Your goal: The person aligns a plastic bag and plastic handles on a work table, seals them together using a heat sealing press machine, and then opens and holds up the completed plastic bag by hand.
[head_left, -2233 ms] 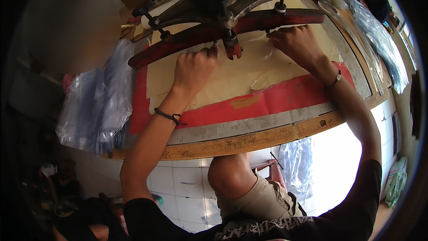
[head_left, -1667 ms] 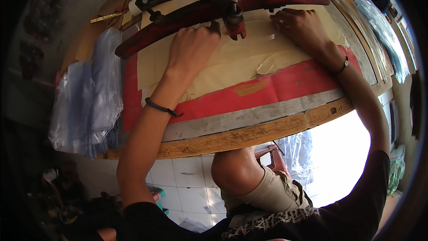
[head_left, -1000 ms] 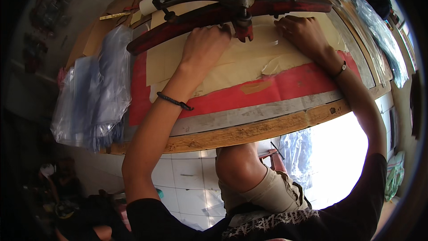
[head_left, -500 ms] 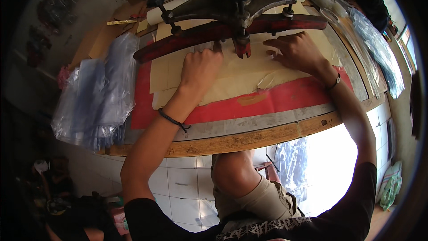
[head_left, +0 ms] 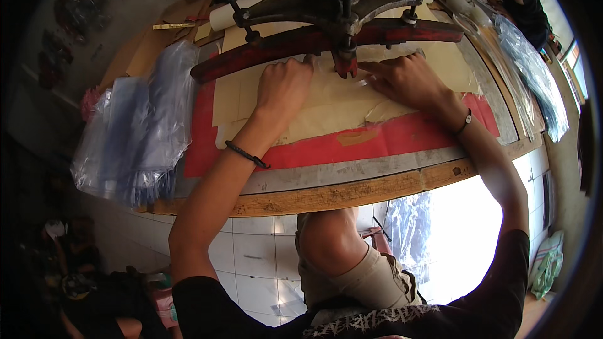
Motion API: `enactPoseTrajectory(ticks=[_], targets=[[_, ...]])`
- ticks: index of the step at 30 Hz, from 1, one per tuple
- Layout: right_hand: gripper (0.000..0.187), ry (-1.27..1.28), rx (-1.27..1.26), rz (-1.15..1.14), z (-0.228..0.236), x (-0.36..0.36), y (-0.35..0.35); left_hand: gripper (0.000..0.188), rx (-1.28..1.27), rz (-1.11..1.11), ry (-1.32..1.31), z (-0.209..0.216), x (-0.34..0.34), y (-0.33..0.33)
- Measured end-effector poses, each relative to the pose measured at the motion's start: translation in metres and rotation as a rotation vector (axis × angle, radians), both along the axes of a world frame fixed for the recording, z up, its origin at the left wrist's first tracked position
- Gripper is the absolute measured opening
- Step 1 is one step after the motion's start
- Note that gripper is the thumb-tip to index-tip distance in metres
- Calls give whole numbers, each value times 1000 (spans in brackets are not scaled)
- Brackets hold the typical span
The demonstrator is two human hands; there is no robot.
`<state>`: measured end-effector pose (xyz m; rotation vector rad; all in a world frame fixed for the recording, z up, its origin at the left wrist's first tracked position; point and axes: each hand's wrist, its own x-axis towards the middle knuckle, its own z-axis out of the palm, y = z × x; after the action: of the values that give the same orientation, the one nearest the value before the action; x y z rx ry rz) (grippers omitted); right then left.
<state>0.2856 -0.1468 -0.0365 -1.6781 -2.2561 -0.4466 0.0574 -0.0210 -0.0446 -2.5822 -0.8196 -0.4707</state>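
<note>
My left hand [head_left: 284,85] rests on a tan sheet [head_left: 326,116], just in front of a red bar [head_left: 264,52]. Its knuckles are bent and one finger points forward; the back of the hand hides the other fingertips. My right hand [head_left: 405,78] lies low over the same sheet, fingers stretched left toward the bar's notched red bracket [head_left: 345,66]; I see nothing held in it. Shiny, clear film seems to lie between the hands, its edges hard to make out. Above the bar stands a dark metal frame [head_left: 336,3] with screw knobs.
A red sheet [head_left: 389,141] lies under the tan one on a wood-edged table [head_left: 352,191]. Clear plastic sheets [head_left: 135,132] hang over the left edge; another plastic bundle [head_left: 534,72] lies at the right. A person in dark clothes [head_left: 524,3] is at the far right.
My right hand has slid left and a little nearer, its fingertips now beside the notched bracket. My left hand stays in nearly the same place.
</note>
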Motion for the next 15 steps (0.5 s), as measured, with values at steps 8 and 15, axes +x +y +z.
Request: enactPoseTrajectory(ticks=[8, 15], targets=[[29, 24, -70, -35, 1, 0, -2, 28, 19, -62, 21, -5, 2, -2], [29, 52, -75, -36, 2, 0, -1, 42, -69, 28, 115, 1, 5, -5]])
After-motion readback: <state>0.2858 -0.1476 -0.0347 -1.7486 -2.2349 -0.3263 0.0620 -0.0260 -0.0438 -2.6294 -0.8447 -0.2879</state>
